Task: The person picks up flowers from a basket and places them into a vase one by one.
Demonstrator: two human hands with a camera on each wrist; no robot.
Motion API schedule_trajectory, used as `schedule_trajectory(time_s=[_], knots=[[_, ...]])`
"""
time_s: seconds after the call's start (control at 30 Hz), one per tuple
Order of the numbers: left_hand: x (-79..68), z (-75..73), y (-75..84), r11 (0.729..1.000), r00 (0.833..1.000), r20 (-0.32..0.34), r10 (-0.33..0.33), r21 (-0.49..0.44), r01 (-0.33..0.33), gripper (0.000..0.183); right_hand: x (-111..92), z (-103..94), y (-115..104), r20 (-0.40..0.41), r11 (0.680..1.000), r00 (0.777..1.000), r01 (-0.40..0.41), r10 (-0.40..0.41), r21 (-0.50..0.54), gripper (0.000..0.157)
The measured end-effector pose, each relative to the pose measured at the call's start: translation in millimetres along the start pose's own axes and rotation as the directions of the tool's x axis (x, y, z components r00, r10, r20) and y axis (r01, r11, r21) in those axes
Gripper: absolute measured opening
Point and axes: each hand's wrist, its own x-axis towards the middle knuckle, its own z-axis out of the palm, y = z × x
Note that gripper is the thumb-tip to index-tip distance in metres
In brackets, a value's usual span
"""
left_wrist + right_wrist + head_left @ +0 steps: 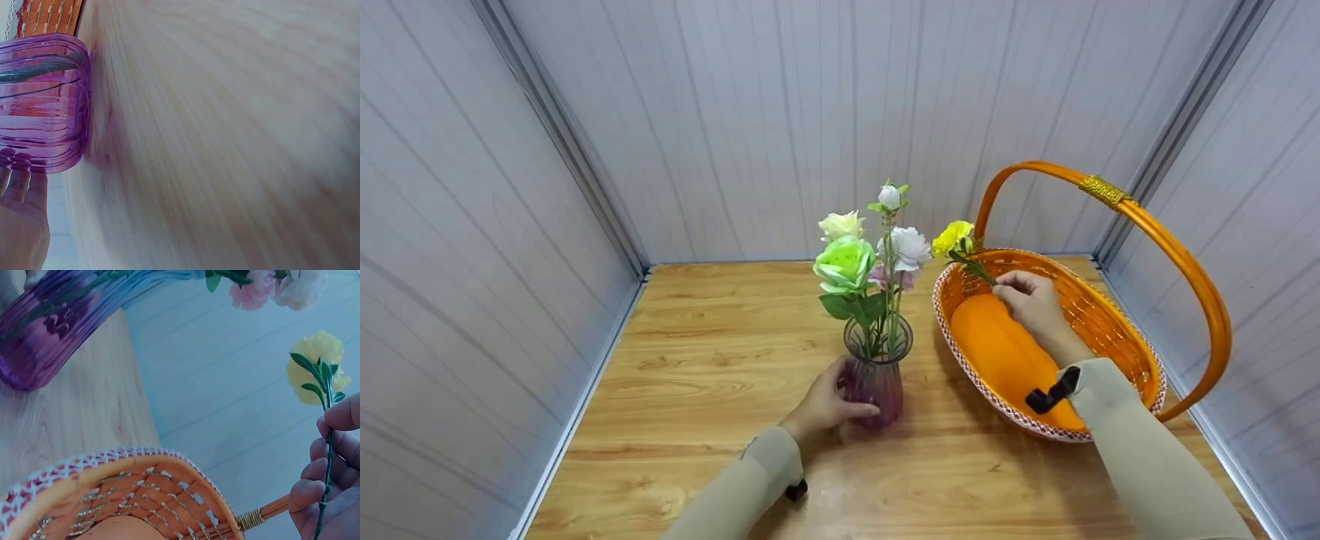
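A clear glass vase (pixel 877 390) with a purple-pink base stands on the wooden table, holding artificial flowers: a green rose (pixel 844 264), a cream rose (pixel 841 226), white blooms (pixel 908 248) and a pink one. My left hand (pixel 826 405) grips the vase low on its left side, thumb in front and fingers behind. In the left wrist view, the fingertips (pixel 20 183) touch the glass. Over the basket, my right hand (pixel 1035 306) pinches the green stem of a yellow carnation (pixel 952 238). The right wrist view shows the stem (pixel 329 461) between thumb and fingers, bloom upward.
An orange woven basket (pixel 971 367) with a braided rim and a tall arched handle (pixel 1181 266) stands at the right of the table. Pale panel walls (pixel 735 127) enclose the back and both sides. The wooden tabletop (pixel 697 360) extends left of the vase.
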Motion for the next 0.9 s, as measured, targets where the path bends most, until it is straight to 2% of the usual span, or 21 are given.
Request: schedule_trajectory(time_s=[0.23,0.3,0.5,0.67,0.9], knots=[[-0.6,0.7,-0.1,1.0,1.0,-0.008,-0.002,0.003,0.002,0.088,-1,8.8,-7,-0.026,0.993,0.999,-0.022,0.025,0.12,0.018],[-0.3,0.7,-0.7,1.0,1.0,-0.007,0.001,0.0,-0.001,0.087,-3,10.9,-8,-0.025,0.982,0.999,-0.031,0.037,0.184,0.022],[-0.8,0.1,-1.9,1.0,1.0,-0.003,-0.014,0.005,0.014,0.089,-5,15.4,-13,0.029,0.941,0.998,-0.065,0.059,0.332,0.023],[-1.0,-0.6,-0.9,1.0,1.0,0.005,-0.026,0.006,0.026,0.089,-7,19.8,-17,0.062,0.922,0.997,-0.074,0.054,0.379,0.024],[-0.7,-0.5,-0.7,1.0,1.0,0.006,-0.026,0.003,0.026,0.089,-12,26.3,-23,0.062,0.908,0.997,-0.06,0.038,0.414,0.026]])
